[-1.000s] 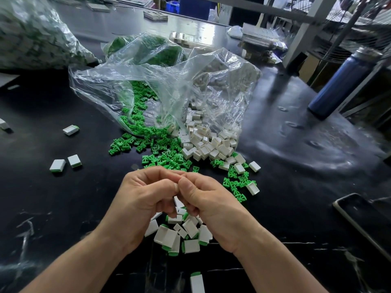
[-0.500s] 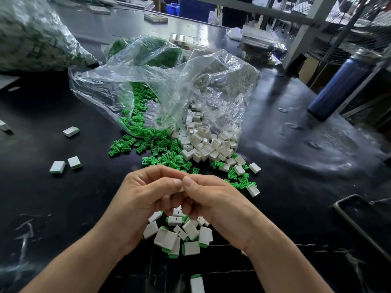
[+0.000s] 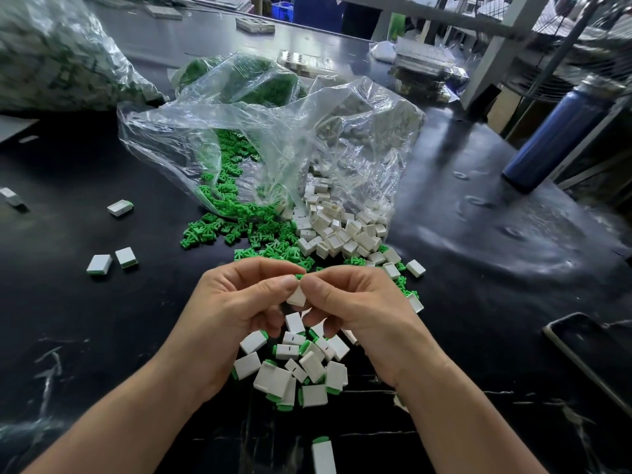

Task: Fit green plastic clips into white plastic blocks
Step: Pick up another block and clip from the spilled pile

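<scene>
One white block [image 3: 297,297]: held up betw. both hands, above the table, right over the heap of done pieces; tilted, one corner down.
Green clip [image 3: 300,276]: only a sliver shows at the block's top edge, betw. the fingertips; can't tell how far in it sits.
Left hand [image 3: 236,313]: fingers curled, thumb + forefinger pinch the block's upper left.
Right hand [image 3: 355,309]: fingers curled, thumb tip pinches the block's upper right; other fingers tucked under.
Done pieces [image 3: 294,367]: white blocks w/ green ends, heaped on the table under the hands, many overlapping.
Stray pieces [image 3: 99,264]: two side by side at left, one further back, one at the bottom edge; all well apart from the heap.
Loose clips [image 3: 239,230]: green pile spilling from the bag mouth, beyond the hands.
Loose blocks [image 3: 342,234]: white, empty, touching the clip pile's right side; a few mixed w/ clips near the right hand.
Clear bag [image 3: 273,131]: crumpled, open toward the person, more clips + blocks inside.
Table [image 3: 102,336]: black, glossy, pale streaks.
Second bag [image 3: 51,53]: far left, full; contents too blurred to tell.
Bottle [image 3: 554,138]: blue, far right, well apart.
Phone [image 3: 588,350]: dark, flat on the table at the right edge.
</scene>
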{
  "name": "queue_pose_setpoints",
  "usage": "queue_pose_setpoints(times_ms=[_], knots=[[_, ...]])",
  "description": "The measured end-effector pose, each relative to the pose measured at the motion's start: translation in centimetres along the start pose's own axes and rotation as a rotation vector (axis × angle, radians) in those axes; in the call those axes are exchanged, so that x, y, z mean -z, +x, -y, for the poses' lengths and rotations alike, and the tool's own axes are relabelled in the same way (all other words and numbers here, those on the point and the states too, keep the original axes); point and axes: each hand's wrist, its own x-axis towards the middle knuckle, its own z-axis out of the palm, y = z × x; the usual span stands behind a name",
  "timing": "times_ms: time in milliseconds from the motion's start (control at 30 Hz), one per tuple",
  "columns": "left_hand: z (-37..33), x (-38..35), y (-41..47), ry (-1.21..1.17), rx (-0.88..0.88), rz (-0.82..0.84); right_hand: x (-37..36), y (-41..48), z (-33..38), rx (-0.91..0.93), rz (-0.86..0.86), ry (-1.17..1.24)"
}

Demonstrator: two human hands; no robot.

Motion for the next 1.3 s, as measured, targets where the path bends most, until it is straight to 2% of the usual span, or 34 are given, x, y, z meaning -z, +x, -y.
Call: queue_pose_setpoints(times_ms=[367, 500, 667, 1133, 1200, 1300], knots=[[0.2, 0.0, 0.2, 0.084, 0.005, -0.020, 0.0, -0.1, 0.5, -0.070, -0.031, 0.084], [0.2, -0.1, 0.3, 0.052, -0.002, -0.056, 0.1, 0.0, 0.4, -0.055, -0.036, 0.001], [0.2, -0.1, 0.3, 0.134, 0.002, -0.025, 0.2, 0.0, 0.5, 0.033, -0.038, -0.077], [0.0, 0.1, 0.2, 0.242, 0.044, 0.032, 0.2, 0.0, 0.5, -0.053, -0.105, -0.113], [-0.2, 0.2, 0.1, 0.207, 0.036, -0.007, 0.6, 0.1, 0.7, -0.068, -0.115, -0.109], [-0.2, 0.8, 0.6, 0.157, 0.005, -0.174, 1.5, 0.1, 1.2, -0.121, -0.074, -0.164]])
